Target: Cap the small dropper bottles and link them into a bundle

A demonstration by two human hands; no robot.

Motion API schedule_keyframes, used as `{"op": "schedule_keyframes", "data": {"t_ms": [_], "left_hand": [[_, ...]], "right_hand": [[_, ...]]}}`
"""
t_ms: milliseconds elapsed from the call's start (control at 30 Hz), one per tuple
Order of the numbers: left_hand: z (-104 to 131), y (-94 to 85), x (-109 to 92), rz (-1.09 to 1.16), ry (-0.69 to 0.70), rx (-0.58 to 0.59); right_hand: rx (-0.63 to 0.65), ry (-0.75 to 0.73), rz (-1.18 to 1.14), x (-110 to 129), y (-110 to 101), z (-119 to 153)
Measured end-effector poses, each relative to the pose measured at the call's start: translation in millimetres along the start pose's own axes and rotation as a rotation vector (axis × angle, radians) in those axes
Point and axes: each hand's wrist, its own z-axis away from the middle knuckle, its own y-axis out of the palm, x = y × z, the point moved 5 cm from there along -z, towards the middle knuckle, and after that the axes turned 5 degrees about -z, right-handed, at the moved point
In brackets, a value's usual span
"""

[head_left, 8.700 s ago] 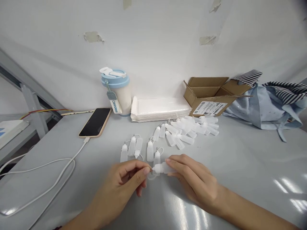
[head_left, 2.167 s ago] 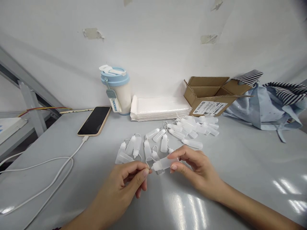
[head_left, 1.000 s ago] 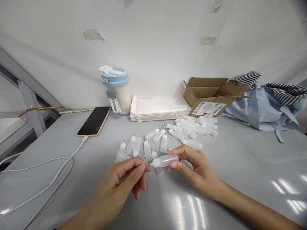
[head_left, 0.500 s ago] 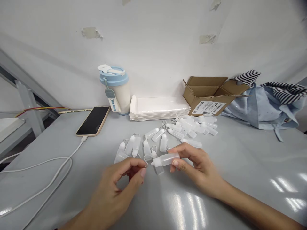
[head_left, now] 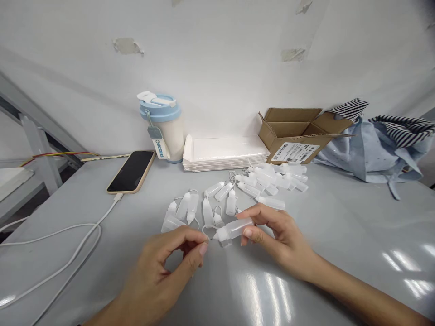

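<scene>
Between finger and thumb, my right hand (head_left: 275, 235) grips the base of a small translucent bottle (head_left: 234, 228), its white nozzle pointing left. My left hand (head_left: 176, 267) pinches the end of the thin strap (head_left: 205, 230) that loops from the bottle's neck, just left of the nozzle tip; its fingertips partly hide that end. Behind my hands, several like bottles (head_left: 192, 206) with looped straps lie on the grey table (head_left: 136, 222). A denser pile of bottles (head_left: 268, 176) is farther back on the right.
A phone (head_left: 132, 171) with a white cable (head_left: 89, 235) lies at the left. Along the wall stand a blue-lidded cup (head_left: 171, 136), a stack of white envelopes (head_left: 226, 154) and an open cardboard box (head_left: 295, 136). A light blue bag (head_left: 363, 149) is at the far right.
The bottle's nozzle has dipped slightly, and the strap end in my left hand sits a little lower. Both hands keep their grips.
</scene>
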Motion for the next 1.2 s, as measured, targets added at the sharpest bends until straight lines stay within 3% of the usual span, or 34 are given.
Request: {"op": "schedule_keyframes", "data": {"t_ms": [133,600,900,1200], "left_hand": [[-1.3,2.8,1.7,0.098,-0.057,0.078],[-3.3,2.8,10.0,0.13,-0.149,0.064],[-1.8,3.1,4.6,0.114,-0.106,0.024],[-3.9,5.3,9.0,0.109,-0.134,0.093]], "right_hand": [[0.004,0.009,-0.009,0.7,0.6,-0.1],[-0.031,-0.055,0.07,3.0,-0.8,1.4],[-0.045,-0.165,0.104,5.0,1.9,2.4],[-0.052,-0.258,0.203,8.5,4.8,6.0]]}}
